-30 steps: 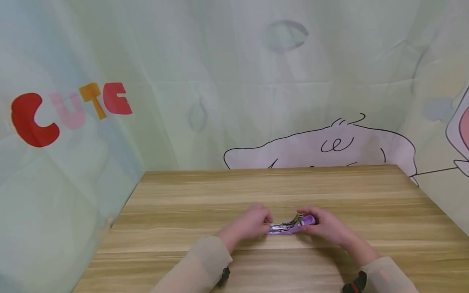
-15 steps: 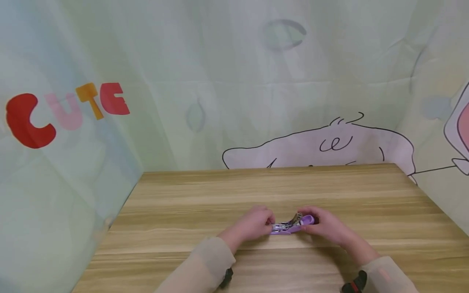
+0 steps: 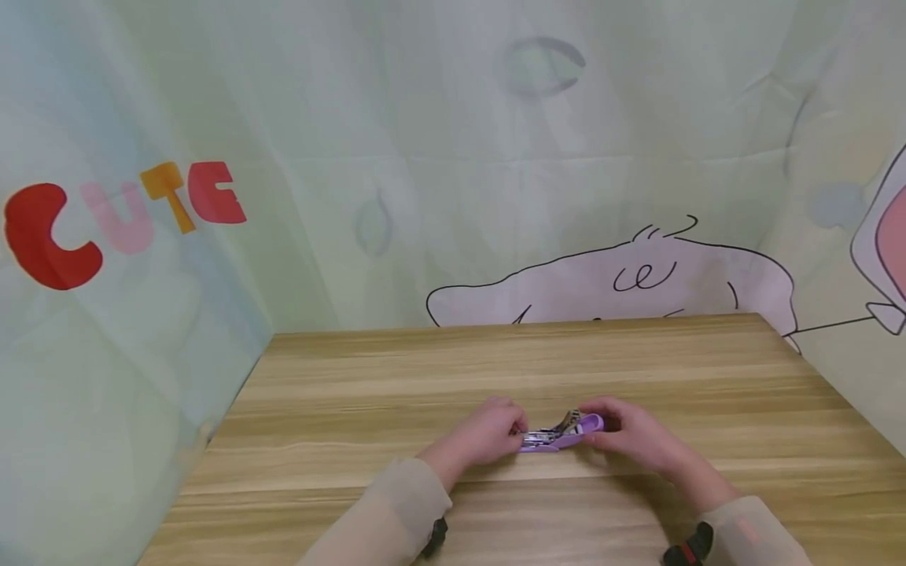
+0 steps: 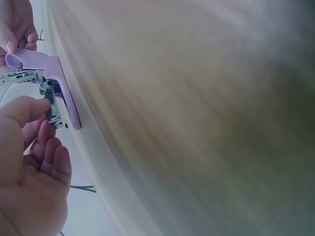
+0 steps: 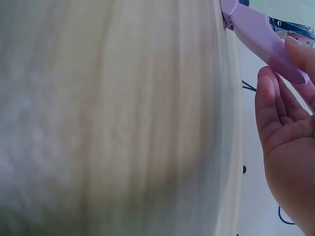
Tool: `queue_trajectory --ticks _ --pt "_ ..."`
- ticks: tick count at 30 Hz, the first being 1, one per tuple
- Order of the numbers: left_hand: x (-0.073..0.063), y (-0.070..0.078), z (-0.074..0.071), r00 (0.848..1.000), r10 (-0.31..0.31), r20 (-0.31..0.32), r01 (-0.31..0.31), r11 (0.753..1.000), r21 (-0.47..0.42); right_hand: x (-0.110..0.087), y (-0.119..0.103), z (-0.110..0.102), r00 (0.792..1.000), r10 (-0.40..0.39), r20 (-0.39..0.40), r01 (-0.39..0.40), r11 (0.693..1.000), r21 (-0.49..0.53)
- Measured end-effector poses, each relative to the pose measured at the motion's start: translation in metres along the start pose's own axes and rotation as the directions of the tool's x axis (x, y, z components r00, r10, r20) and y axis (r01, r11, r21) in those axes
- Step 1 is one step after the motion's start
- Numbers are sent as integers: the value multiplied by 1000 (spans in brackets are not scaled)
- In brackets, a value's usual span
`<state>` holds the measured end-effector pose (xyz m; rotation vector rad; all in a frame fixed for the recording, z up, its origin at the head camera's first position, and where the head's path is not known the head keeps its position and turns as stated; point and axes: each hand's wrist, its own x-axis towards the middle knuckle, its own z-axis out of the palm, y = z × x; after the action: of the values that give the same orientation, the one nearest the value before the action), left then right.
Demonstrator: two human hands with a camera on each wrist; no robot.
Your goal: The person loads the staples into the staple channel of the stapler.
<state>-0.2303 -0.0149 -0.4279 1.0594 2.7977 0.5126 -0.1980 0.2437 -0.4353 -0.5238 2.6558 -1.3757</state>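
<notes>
A purple stapler (image 3: 591,424) lies folded wide open on the table, its metal inner parts exposed. With thumb and fingers my left hand (image 3: 488,432) pinches the metal staple channel (image 4: 50,101) above the purple base (image 4: 70,103). My right hand (image 3: 633,436) grips the raised purple top cover (image 5: 263,37) between thumb and fingers at its far end. A second metal strip (image 3: 569,423) sticks up out of the cover. In the head view, the left fingers hide the tip of the base.
The wood-grain table (image 3: 396,369) carries the stapler. Behind it hangs a cloth backdrop (image 3: 340,196) with printed letters and a cartoon outline. Dark wrist straps (image 3: 437,538) sit on both forearms.
The head view has shifted slightly, so the backdrop appears further left. Both hands keep the same hold, and the stapler stays open with hardly any movement.
</notes>
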Motion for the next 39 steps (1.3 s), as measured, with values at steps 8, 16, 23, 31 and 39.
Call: queue_trajectory --ticks 8,16,23,31,39 --pt "-1 -1 0 1000 14 -6 -14 1000 -3 -2 2 -1 1000 10 10 -10 999 49" --pt "-3 -1 0 1000 16 -11 -16 1000 -9 -4 1 -3 1000 12 12 -13 996 86" --pt "-3 0 -1 1000 7 -5 -7 1000 -25 -6 4 -3 1000 2 16 -4 996 85" --pt "-4 -3 -2 1000 24 -2 -24 999 -22 -8 4 -3 1000 8 13 -8 997 75" --pt "-6 -13 1 999 -43 16 45 989 -139 -8 3 -4 1000 13 5 -14 996 89"
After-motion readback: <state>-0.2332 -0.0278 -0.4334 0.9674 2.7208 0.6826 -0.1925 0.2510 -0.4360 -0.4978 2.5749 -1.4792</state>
